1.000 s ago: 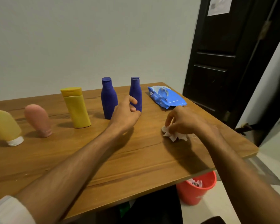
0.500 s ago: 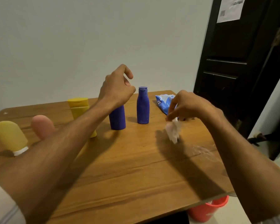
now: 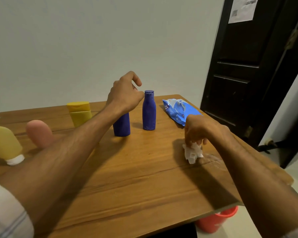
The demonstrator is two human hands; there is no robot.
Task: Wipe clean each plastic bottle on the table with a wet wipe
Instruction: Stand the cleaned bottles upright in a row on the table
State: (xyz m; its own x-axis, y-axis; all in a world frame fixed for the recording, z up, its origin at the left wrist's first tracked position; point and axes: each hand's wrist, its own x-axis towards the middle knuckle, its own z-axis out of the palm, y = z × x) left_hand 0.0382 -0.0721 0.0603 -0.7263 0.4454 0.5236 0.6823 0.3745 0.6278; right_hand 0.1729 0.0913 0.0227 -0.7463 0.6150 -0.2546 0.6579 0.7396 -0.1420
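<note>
L hand (image 3: 126,95) loosely curled, empty, over left blue bottle (image 3: 121,126) | R hand (image 3: 196,131) pinches wet wipe (image 3: 193,152) at worktop (image 3: 144,177) right | step: reaching for bottle | next, prob.: grip, lift to wipe

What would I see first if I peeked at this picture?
Probably the two dark blue bottles standing side by side mid-table, with the left hand curled in front of one. Then the right hand, pinching a crumpled white wipe at the table's right side.
</note>
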